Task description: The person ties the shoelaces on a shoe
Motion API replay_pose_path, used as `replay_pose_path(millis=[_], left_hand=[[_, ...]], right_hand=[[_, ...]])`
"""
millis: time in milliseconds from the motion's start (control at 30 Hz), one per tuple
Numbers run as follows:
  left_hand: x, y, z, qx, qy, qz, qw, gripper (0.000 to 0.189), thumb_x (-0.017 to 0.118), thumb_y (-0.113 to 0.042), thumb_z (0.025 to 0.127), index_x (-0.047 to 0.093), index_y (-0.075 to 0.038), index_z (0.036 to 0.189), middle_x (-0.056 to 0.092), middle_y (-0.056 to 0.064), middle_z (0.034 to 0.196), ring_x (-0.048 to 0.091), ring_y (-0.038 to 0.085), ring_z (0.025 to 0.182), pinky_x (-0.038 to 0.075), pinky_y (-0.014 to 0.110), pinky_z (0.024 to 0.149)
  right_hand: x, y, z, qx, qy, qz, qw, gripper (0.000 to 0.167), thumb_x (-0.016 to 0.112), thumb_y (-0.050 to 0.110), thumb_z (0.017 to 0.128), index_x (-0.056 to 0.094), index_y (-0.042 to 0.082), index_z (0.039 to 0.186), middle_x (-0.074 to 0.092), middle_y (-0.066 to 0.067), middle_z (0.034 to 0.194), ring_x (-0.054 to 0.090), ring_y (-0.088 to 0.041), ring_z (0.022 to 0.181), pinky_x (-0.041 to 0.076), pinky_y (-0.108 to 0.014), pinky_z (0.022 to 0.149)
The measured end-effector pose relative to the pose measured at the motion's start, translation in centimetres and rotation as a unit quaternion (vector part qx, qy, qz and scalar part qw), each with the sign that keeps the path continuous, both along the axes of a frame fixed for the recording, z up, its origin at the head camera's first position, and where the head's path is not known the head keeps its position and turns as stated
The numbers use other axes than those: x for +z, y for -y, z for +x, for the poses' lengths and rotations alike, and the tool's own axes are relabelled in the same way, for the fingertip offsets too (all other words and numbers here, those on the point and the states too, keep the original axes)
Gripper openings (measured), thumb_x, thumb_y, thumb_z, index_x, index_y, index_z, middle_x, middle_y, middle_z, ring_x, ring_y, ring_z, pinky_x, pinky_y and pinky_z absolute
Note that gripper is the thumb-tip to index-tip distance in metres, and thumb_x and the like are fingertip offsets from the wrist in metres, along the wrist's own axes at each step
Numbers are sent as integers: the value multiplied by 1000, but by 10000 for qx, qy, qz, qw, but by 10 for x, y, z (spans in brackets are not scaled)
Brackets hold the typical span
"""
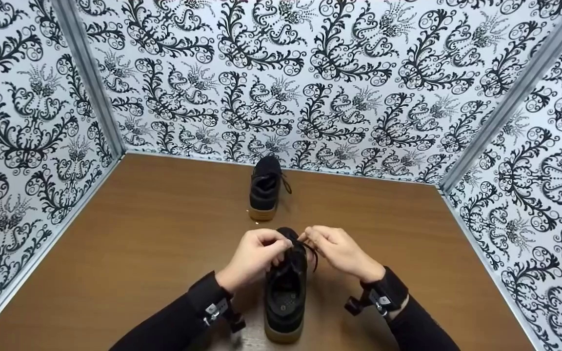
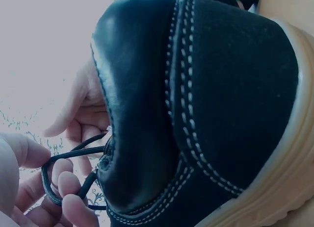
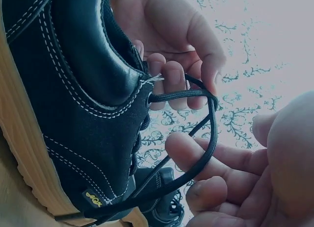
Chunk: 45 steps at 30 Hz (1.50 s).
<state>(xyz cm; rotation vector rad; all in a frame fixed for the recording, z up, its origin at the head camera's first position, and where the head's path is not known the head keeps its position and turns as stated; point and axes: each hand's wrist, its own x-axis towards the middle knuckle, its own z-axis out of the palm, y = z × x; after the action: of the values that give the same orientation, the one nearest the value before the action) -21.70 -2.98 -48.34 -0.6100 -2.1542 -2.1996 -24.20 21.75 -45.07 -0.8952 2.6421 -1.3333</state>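
A black shoe [image 1: 285, 319] with a tan sole and white stitching stands on the table, heel toward me. My left hand [image 1: 259, 253] is at its laced front, on the left side. Between thumb and fingers it pinches a bent part of the black shoelace [image 3: 213, 121], close over the top eyelet. Opposite it, my right hand [image 1: 338, 249] is at the shoe's right side. In the right wrist view its fingers [image 3: 184, 148] lie right at the hanging lace loop, thumb apart from them, fingers loosely bent.
Another black shoe [image 1: 265, 190] stands farther back, close to the rear wall, its lace loop hanging to the right. Patterned wall panels [image 1: 281, 87] with metal corner posts enclose the brown wooden table [image 1: 164, 234] on three sides.
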Motion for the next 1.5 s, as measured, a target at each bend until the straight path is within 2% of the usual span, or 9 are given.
replay_pose_path(millis=[133,333,400,633,667,867,1100,1300,1500], left_hand=[[0,0,-1,9,193,-18,9998,15,77,-11,101,81,2,94,63,2,67,58,12,56,48,23,48],[-2,0,-4,-49,296,91,9995,16,77,-10,101,80,4,95,62,2,66,56,12,56,48,23,48],[-3,0,-4,-63,337,125,9993,15,77,-9,101,80,5,95,61,2,65,56,12,56,48,24,48],[-3,2,-4,-65,296,-71,9995,19,76,-13,103,82,5,100,63,1,68,58,13,59,50,25,50],[-4,2,-4,-61,308,-75,9995,19,76,-14,102,81,5,100,63,1,68,58,12,59,50,24,50],[0,0,-5,-83,276,70,9996,16,76,-11,102,82,2,97,65,1,70,59,11,59,51,24,53],[6,-2,-8,-21,82,93,9999,15,72,-7,103,81,2,96,63,2,69,59,13,62,50,23,60],[10,-2,-9,-250,157,123,9995,17,70,-8,104,79,5,97,62,1,70,57,13,64,49,23,62],[16,-3,-9,-389,170,72,9991,20,72,-14,106,79,2,97,61,2,71,56,16,64,49,25,63]], right_hand=[[0,0,0,36,10,-69,10000,43,48,32,122,83,8,117,58,6,75,57,-12,72,46,-26,68],[-2,-1,0,257,-63,-240,9994,31,56,25,119,82,9,116,76,-5,98,69,-19,89,54,-27,80],[-2,0,0,339,-33,-278,9990,28,60,26,117,82,9,116,78,-3,99,73,-26,90,57,-28,80],[-3,2,2,449,102,-330,9984,23,72,26,112,79,6,120,77,-12,92,74,-20,80,61,-31,70],[-4,2,2,460,92,-339,9983,22,73,25,111,79,7,121,76,-12,92,74,-22,79,61,-31,70],[-3,2,3,334,-90,-360,9988,19,81,24,105,80,12,120,74,2,92,69,-18,77,54,-24,68],[-3,2,4,350,-166,-442,9983,17,82,24,105,81,15,119,72,2,94,65,-14,78,52,-25,69],[-4,3,3,328,-266,-773,9961,24,80,17,105,79,8,127,73,0,97,65,-13,80,52,-23,69],[-6,4,2,187,-712,-1074,9915,30,82,11,103,79,6,132,75,-1,97,65,-12,78,53,-23,68]])
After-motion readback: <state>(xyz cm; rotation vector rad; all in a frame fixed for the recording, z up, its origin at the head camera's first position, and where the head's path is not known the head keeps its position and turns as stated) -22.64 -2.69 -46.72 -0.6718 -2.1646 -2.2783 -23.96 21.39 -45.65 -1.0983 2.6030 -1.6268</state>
